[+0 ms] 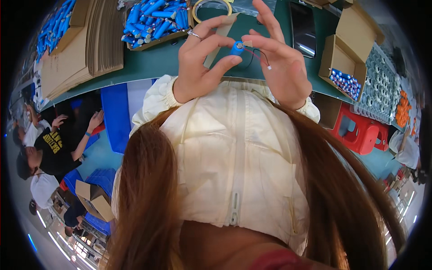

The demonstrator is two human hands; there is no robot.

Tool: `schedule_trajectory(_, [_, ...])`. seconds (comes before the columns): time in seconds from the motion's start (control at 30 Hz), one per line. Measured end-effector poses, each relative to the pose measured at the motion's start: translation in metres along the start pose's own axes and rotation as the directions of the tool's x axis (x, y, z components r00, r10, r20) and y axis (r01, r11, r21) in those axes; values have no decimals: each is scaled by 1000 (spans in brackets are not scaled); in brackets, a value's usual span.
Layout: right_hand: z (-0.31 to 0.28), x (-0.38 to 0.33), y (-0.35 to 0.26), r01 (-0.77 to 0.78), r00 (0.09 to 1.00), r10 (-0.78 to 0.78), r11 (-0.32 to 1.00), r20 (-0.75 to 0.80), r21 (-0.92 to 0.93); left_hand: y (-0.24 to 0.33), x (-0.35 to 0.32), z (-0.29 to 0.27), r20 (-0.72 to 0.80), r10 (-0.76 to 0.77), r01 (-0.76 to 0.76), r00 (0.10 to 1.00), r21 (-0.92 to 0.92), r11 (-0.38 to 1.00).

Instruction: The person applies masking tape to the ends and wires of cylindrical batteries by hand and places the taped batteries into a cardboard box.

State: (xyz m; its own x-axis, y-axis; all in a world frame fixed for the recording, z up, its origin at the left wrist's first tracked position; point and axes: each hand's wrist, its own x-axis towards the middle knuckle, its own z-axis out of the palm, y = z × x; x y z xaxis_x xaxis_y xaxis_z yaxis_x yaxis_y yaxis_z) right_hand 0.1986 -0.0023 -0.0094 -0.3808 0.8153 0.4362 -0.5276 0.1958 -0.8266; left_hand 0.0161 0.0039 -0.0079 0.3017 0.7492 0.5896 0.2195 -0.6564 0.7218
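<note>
One red stool (368, 137) by a green tabletop (153, 63); left hand (198, 60) pinching a blue cell (235, 49), right hand (284, 63) beside it, fingers spread.

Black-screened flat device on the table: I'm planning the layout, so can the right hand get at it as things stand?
Probably yes: the flat device lies close beside the right hand, with nothing visible between them, though that hand is busy at the blue cell.
</note>
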Motion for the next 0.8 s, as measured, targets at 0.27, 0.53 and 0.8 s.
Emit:
schedule_trajectory(0.27, [20,1,-9,-126,986,144,975,-87,181,3,-3,-1,-88,43,-39,995,53,998])
schedule_trajectory(0.53, [20,-3,-1,-202,969,201,979,-143,15,7,-2,-2,-134,75,-65,988,76,995])
schedule_trajectory(0.8, [11,-5,5,9,991,-63,908,-116,-419,14,0,-8,-48,-27,29,998,33,999])
